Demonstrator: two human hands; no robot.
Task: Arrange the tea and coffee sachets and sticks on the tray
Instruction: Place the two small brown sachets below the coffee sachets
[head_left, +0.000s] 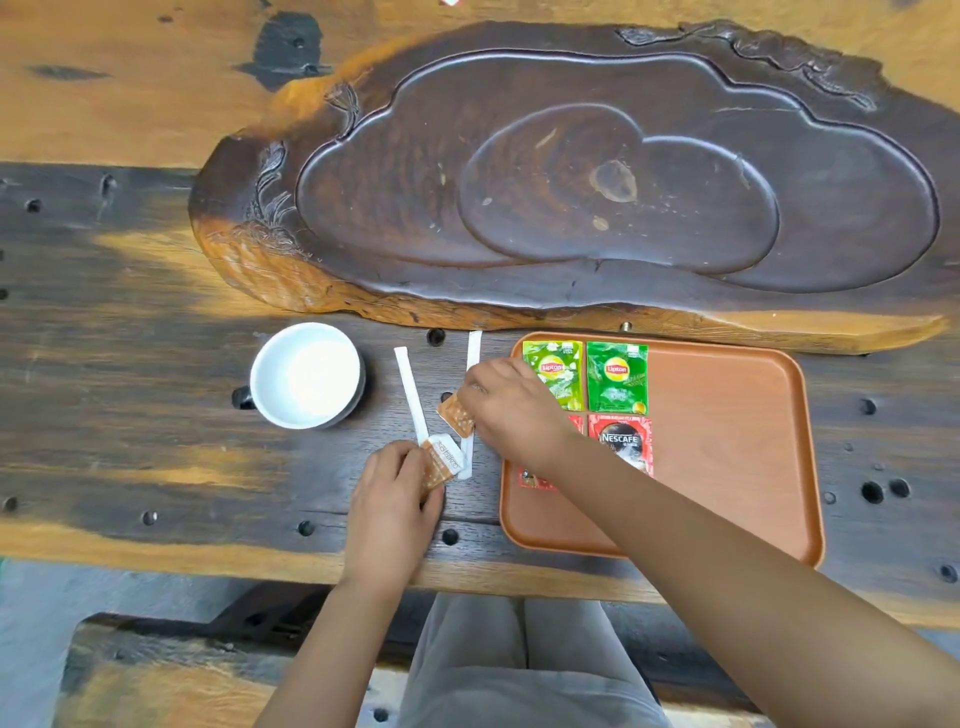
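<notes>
Your left hand pinches one brown sachet; your right hand grips another brown packet, both over the table left of the orange tray holding four sachets

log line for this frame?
left hand: holds brown sachet | right hand: picks brown sachet | tray: four sachets

Wood table w/ carved slab, white cup, orange tray, stick.

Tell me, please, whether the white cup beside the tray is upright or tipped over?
Upright: the white cup stands on the table, its round mouth facing the camera.
</notes>
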